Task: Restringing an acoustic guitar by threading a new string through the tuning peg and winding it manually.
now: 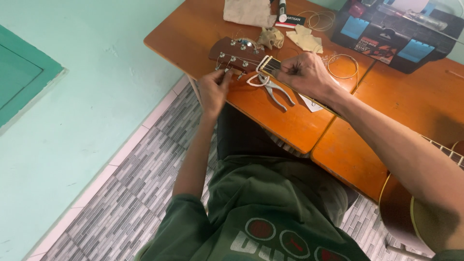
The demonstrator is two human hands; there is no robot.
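Observation:
A guitar lies across an orange wooden table (290, 123). Its brown headstock (234, 52) with metal tuning pegs points to the far left. My left hand (215, 87) pinches a tuning peg on the near edge of the headstock. My right hand (304, 72) rests over the neck just past the white nut, fingers closed on the strings. The guitar body (411, 212) shows at the lower right, partly hidden by my right arm.
Metal pliers (275, 89) lie on the table below the neck. Coiled strings (343, 65), crumpled cloths (270, 36), a beige cloth (249, 12) and a black case (391, 29) sit at the back. A tiled floor (121, 193) and green wall (72, 96) are at the left.

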